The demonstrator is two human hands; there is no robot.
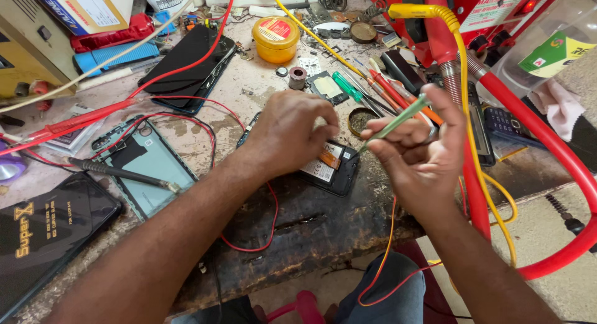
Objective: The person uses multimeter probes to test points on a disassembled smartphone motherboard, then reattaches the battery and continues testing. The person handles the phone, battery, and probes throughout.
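Right, the left hand [292,134] is pressed down, fingers curled, on the opened phone [333,168] near the tabletop's [311,224] front edge, likely pinning it steady. The right hand [413,153] pinches a thin green tool [395,122] like a pen, tip angled toward the phone, hovering just beside it.

A worn, stained workbench [311,231] stands over a pale floor [547,237] in bright, even light.

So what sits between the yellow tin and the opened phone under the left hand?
In the head view, a small dark spool lies between the yellow tin and the opened phone under the left hand.
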